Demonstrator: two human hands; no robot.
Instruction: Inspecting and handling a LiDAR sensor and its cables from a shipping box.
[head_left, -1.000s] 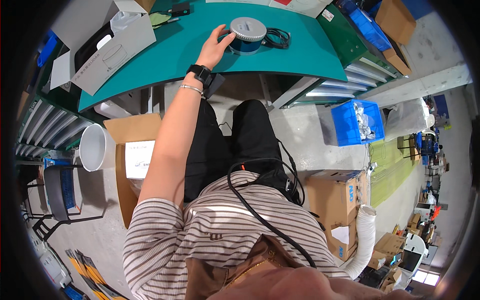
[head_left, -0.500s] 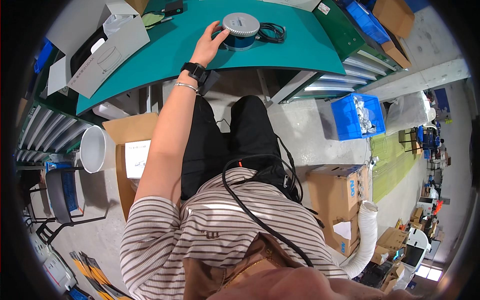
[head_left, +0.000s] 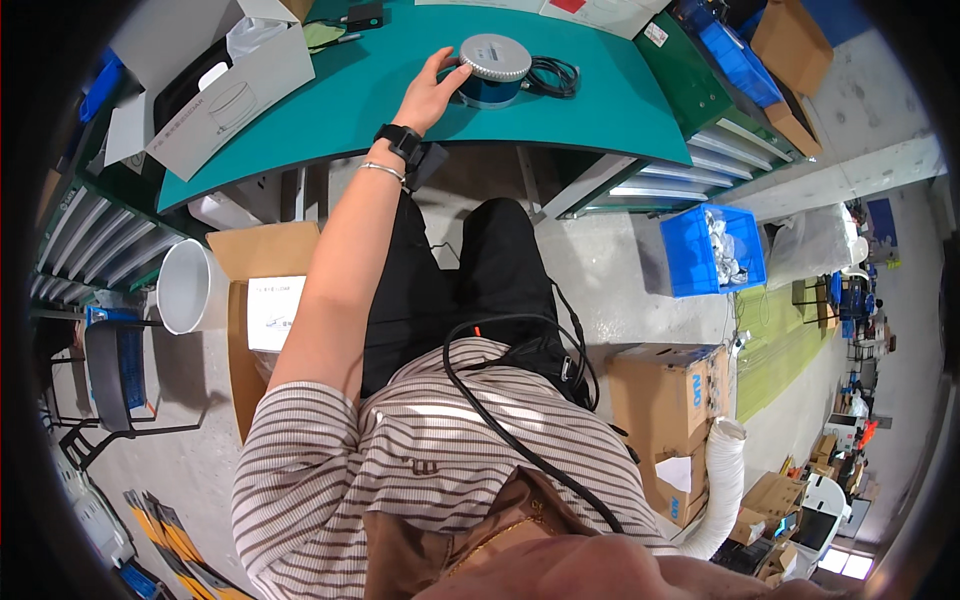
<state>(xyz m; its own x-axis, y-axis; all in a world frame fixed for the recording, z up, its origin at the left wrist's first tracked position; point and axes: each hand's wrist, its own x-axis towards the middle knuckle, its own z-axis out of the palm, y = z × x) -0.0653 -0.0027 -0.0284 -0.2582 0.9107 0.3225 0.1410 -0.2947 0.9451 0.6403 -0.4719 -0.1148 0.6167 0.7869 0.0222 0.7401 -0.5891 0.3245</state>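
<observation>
On the green desktop stands a round lidar sensor with a silver ribbed top and a dark glass band round its side. My left hand reaches to it from the left. Its thumb lies against the ribbed rim and the fingers curve round the left side, partly hidden behind it. A black coiled cable lies just right of the sensor. On my left wrist are a black watch and a bracelet. My right hand does not show.
An opened white carton stands on the desk's left part. Drawer cabinets flank the desk. Beside my legs are a white bin, an open cardboard box, a blue crate and stacked brown cartons.
The view has tilted slightly, shifting the desk and its contents in the picture. My left hand stays at the lidar sensor's left rim, with little visible change in its grip.
</observation>
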